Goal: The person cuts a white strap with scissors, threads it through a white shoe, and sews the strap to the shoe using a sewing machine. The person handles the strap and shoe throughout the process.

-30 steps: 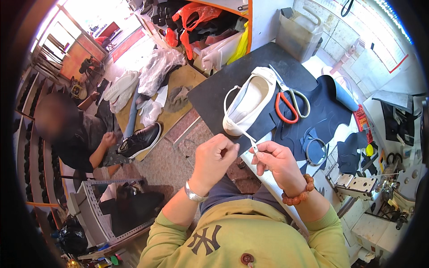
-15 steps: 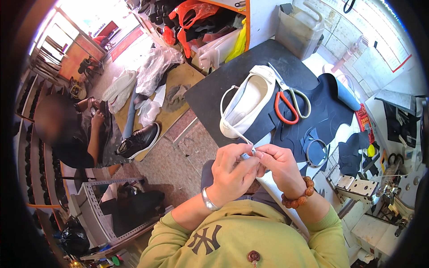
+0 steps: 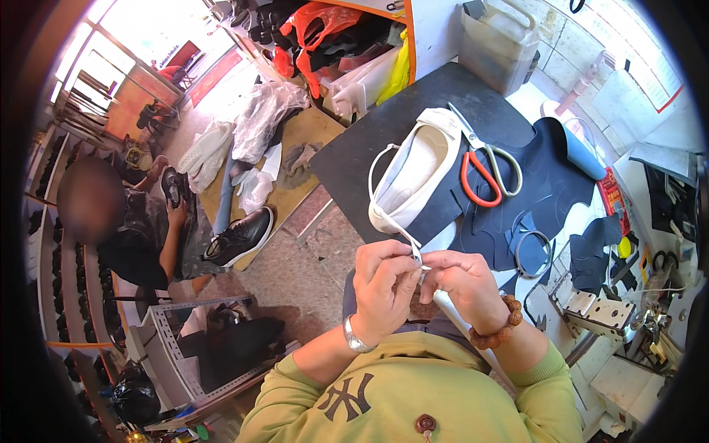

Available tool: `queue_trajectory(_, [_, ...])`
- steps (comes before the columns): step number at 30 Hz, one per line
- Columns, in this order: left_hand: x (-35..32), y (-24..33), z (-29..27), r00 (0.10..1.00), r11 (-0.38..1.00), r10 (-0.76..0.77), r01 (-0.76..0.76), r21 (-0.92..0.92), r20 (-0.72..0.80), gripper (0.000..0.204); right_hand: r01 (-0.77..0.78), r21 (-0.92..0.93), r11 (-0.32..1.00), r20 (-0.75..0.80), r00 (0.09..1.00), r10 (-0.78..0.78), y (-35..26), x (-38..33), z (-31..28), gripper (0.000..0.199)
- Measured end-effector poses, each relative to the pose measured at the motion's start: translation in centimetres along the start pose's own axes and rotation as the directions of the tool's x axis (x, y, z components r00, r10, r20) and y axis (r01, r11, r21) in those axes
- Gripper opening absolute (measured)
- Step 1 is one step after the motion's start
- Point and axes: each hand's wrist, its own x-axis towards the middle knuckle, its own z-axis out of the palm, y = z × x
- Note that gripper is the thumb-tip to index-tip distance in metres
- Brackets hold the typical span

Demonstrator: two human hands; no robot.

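A white shoe (image 3: pixel 416 173) lies on the black worktable (image 3: pixel 384 133), its thin white strap (image 3: pixel 402 230) running down toward me. My left hand (image 3: pixel 382 284) and my right hand (image 3: pixel 461 284) meet just below the table's edge, both pinching the strap's free end between fingertips. The strap end itself is mostly hidden by my fingers. A metal bracelet circles my left wrist and a brown bead bracelet my right.
Scissors with orange and green handles (image 3: pixel 484 166) lie beside the shoe on dark leather pieces (image 3: pixel 546 184). A black ring (image 3: pixel 532 255) and metal machine parts (image 3: pixel 602 314) sit to the right. A seated person (image 3: pixel 125 229) and a black shoe (image 3: pixel 240 236) are on the floor to the left.
My two hands have come together on the strap's end; a second ago they were apart. The seated person has shifted an arm.
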Motion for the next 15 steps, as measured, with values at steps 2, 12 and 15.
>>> queue_trajectory(2, [-0.2,0.1,0.2,0.999,1.000,-0.025,0.025,-0.006,-0.034,0.013,0.038,-0.041,0.998,0.032,0.999,-0.036,0.2,0.0,0.2,0.025])
queue_trajectory(12, [-1.2,1.4,0.7,0.858,0.567,-0.498,0.430,-0.703,0.124,0.008,0.033,-0.052,0.998,-0.041,0.999,-0.035,0.9,0.1,0.6,0.015])
queue_trajectory(15, [-0.7,1.3,0.0,0.739,0.356,-0.607,0.581,-0.732,0.291,0.012,0.061,-0.068,0.996,-0.053,0.997,-0.064,1.1,0.1,0.6,0.015])
